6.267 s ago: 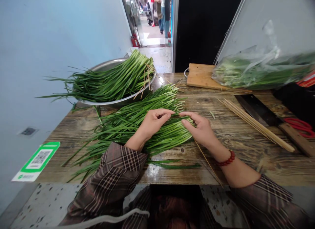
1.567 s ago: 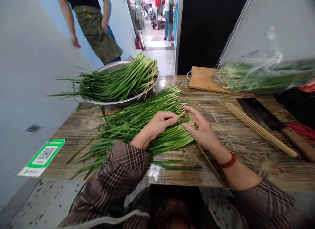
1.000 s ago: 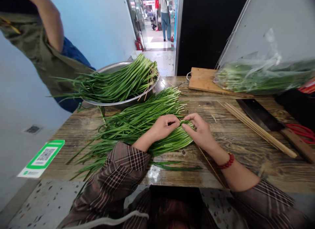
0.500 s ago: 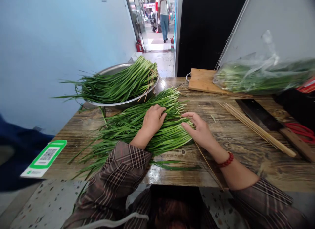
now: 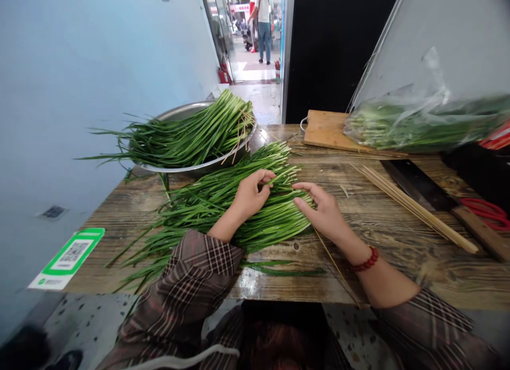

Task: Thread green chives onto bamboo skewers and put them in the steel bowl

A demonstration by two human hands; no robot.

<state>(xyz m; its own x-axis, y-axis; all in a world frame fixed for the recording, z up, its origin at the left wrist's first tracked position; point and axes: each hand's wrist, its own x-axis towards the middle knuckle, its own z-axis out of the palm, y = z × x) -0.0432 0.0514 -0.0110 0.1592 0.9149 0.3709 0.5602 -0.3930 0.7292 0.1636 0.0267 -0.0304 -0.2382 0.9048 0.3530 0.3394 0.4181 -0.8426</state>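
Long green chives (image 5: pixel 207 200) lie spread over the wooden table, their pale ends toward the right. My left hand (image 5: pixel 253 194) is over the middle of them, thumb and fingers closed on a few stalks near the pale ends. My right hand (image 5: pixel 319 205), with a red bead bracelet (image 5: pixel 365 259) at the wrist, is at the pale ends, fingers curved around a thin bamboo skewer (image 5: pixel 334 261) that slants down toward the table's front edge. A few loose leaves (image 5: pixel 282 268) lie in front of the pile.
Behind the pile, a metal basin (image 5: pixel 187 111) holds more chives with skewers. To the right are a cutting board (image 5: pixel 324 128), bagged greens (image 5: pixel 422 126), bamboo skewers (image 5: pixel 418 208) and a cleaver (image 5: pixel 418 185). A QR card (image 5: pixel 69 257) is at the left edge. A person (image 5: pixel 263 25) stands outside.
My left hand has lifted slightly from lying on the chives and pinched a few stalks. My right hand has hardly moved. The dark clothing at the far left has moved away from the table.
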